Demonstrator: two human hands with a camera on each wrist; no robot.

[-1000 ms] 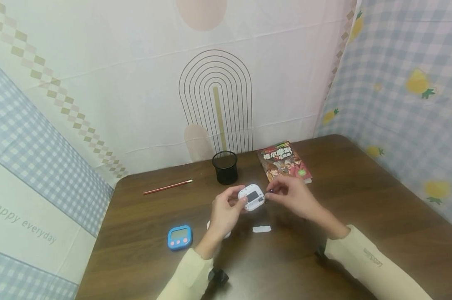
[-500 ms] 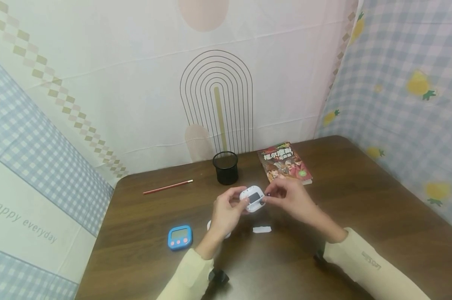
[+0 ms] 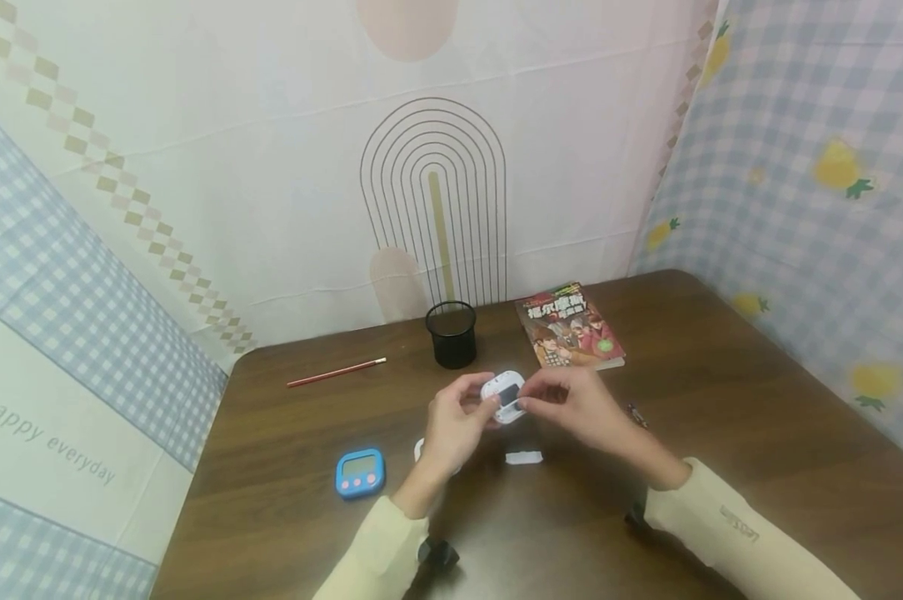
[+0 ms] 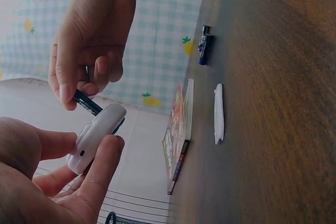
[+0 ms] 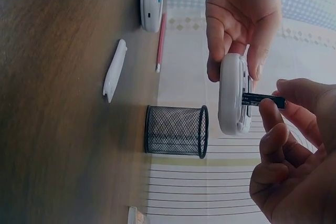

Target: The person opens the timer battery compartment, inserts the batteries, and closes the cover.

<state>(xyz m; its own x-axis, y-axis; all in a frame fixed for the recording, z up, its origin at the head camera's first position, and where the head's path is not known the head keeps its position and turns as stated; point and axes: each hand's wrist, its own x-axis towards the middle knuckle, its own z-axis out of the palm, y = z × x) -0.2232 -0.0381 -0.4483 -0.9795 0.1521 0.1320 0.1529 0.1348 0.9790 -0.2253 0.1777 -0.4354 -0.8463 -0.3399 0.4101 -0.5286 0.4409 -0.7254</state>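
Observation:
My left hand [image 3: 455,421] grips a rounded white digital timer [image 5: 229,93] by its edge, its back turned up towards the head camera. Between the thumb and fingers of my right hand [image 3: 582,408] is a slim dark battery [image 5: 262,99]. One end of that battery meets the timer's back; how far it sits inside the compartment is hard to tell. A white battery cover [image 3: 524,457] lies on the table below the hands. Further right, behind the right wrist, lie more small dark batteries [image 4: 205,45]. Another white timer [image 5: 152,2] is mostly hidden by my left wrist in the head view.
A blue timer [image 3: 360,473] with pink buttons lies to the left on the brown table [image 3: 271,517]. Further back are a red pencil [image 3: 336,372], a black mesh pen holder [image 3: 454,343] and a comic-style book [image 3: 571,329]. Patterned cloth hangs behind and at both sides.
My right hand has moved left, bringing the battery from beside the timer to its back. The loose batteries on the table have come into view past the right wrist. The left hand barely moves.

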